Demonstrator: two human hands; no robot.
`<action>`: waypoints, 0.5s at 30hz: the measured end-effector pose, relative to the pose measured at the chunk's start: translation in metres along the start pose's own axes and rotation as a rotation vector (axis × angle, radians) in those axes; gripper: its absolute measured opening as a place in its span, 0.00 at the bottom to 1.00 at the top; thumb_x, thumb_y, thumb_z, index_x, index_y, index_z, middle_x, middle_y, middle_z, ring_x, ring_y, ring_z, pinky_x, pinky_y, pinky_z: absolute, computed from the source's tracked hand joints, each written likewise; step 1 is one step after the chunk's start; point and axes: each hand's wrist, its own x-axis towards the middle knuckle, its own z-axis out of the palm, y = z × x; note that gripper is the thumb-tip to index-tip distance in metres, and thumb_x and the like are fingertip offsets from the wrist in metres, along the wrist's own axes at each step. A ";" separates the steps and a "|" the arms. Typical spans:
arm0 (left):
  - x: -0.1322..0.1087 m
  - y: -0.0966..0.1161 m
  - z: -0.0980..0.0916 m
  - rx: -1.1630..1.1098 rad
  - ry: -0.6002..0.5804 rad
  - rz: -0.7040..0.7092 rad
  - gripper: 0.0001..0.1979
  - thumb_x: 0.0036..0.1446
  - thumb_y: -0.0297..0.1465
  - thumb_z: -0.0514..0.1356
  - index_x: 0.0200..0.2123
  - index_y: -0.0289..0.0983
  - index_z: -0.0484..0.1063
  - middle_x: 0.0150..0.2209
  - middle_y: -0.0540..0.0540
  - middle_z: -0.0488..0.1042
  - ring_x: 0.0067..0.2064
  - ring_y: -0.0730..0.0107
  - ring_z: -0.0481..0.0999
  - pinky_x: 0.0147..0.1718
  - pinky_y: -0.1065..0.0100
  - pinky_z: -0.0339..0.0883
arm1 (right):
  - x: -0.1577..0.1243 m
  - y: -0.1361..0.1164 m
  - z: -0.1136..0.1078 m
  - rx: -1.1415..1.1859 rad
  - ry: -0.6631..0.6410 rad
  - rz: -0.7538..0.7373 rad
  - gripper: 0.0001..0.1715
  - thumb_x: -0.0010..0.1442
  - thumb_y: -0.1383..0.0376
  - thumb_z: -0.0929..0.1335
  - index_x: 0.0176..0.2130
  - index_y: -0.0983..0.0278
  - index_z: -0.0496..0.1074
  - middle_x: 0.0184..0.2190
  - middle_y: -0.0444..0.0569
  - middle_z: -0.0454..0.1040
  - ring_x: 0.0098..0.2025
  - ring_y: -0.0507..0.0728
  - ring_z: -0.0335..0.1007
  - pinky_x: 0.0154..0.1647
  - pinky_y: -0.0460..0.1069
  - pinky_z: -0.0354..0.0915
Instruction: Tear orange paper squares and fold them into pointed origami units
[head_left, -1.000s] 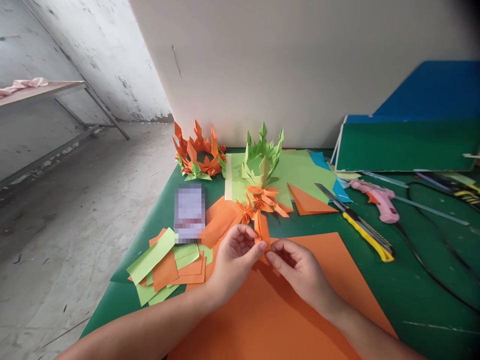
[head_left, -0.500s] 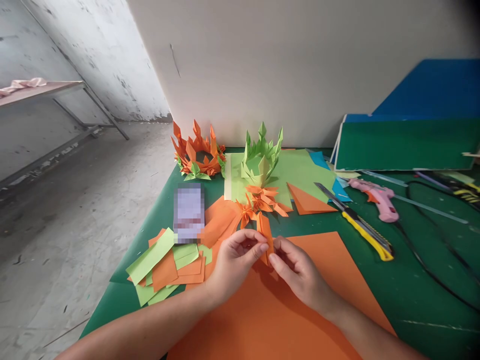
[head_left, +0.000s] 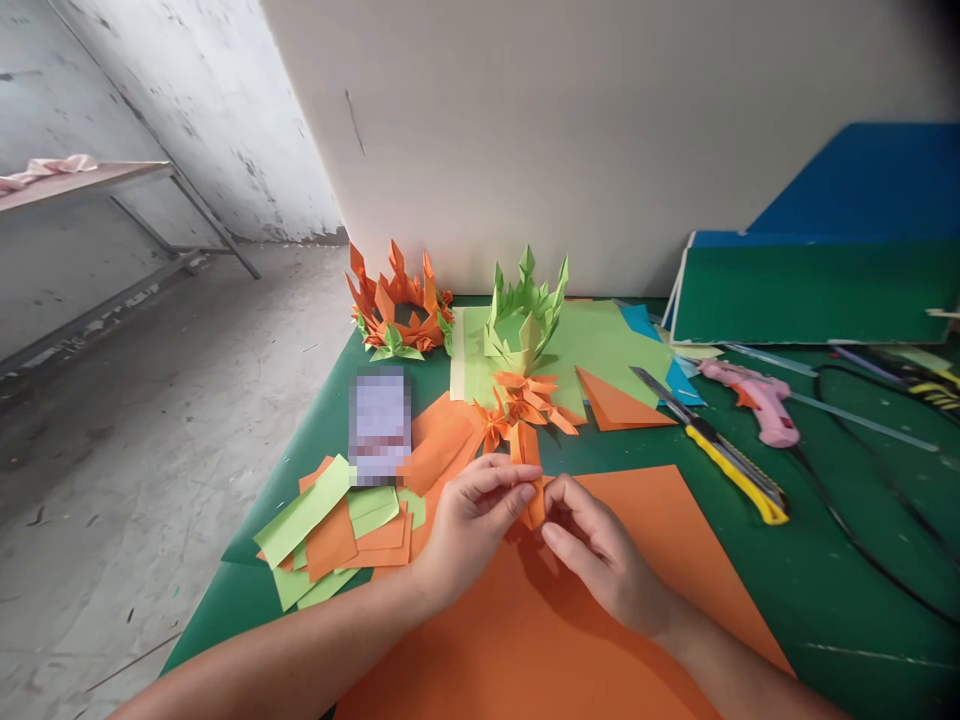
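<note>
My left hand and my right hand meet over a large orange sheet on the green table. Both pinch a small folded orange paper piece that stands up between the fingertips. The left fingers press on its upper part, the right fingers curl against its lower edge. Just behind it lie several folded orange paper flowers.
An orange paper crown and a green paper crown stand at the back by the wall. Cut orange and green scraps lie left, beside a blurred card. A yellow utility knife, a pink glue gun and black cables lie right.
Both hands have closed in tighter on the folded orange piece, and its upright part now shows less above the fingers. Everything else on the table is unchanged.
</note>
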 end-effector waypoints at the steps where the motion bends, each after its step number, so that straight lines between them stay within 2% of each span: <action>1: -0.001 0.000 0.000 0.004 -0.012 0.007 0.06 0.57 0.32 0.65 0.38 0.44 0.82 0.38 0.47 0.72 0.39 0.70 0.72 0.37 0.71 0.69 | 0.000 -0.001 -0.001 0.006 0.001 0.003 0.13 0.68 0.56 0.60 0.34 0.60 0.59 0.27 0.41 0.59 0.27 0.52 0.57 0.29 0.47 0.58; 5: -0.002 -0.001 0.001 0.019 -0.079 0.029 0.07 0.58 0.32 0.64 0.39 0.45 0.82 0.38 0.47 0.71 0.40 0.71 0.73 0.38 0.71 0.70 | 0.002 -0.001 -0.002 -0.061 0.057 0.010 0.17 0.70 0.55 0.59 0.32 0.60 0.61 0.26 0.41 0.60 0.28 0.52 0.57 0.28 0.47 0.57; 7: -0.002 0.000 0.002 -0.014 -0.085 -0.009 0.07 0.58 0.32 0.65 0.39 0.44 0.82 0.38 0.47 0.71 0.39 0.71 0.73 0.38 0.71 0.70 | 0.003 0.000 -0.002 -0.109 0.061 -0.013 0.17 0.70 0.56 0.58 0.31 0.60 0.61 0.25 0.41 0.59 0.27 0.52 0.55 0.28 0.47 0.56; 12: 0.002 0.005 0.001 -0.146 -0.024 -0.188 0.08 0.53 0.36 0.68 0.37 0.41 0.81 0.39 0.48 0.72 0.37 0.72 0.74 0.35 0.71 0.70 | 0.002 0.004 0.001 -0.154 0.059 -0.049 0.12 0.69 0.60 0.60 0.33 0.59 0.59 0.28 0.41 0.60 0.29 0.52 0.56 0.31 0.47 0.58; 15: 0.003 0.007 0.000 -0.128 -0.005 -0.180 0.09 0.52 0.36 0.69 0.36 0.39 0.80 0.39 0.47 0.73 0.38 0.72 0.73 0.35 0.72 0.68 | -0.001 0.004 0.001 -0.093 0.040 -0.039 0.10 0.68 0.60 0.62 0.33 0.59 0.59 0.29 0.41 0.60 0.29 0.51 0.57 0.30 0.47 0.59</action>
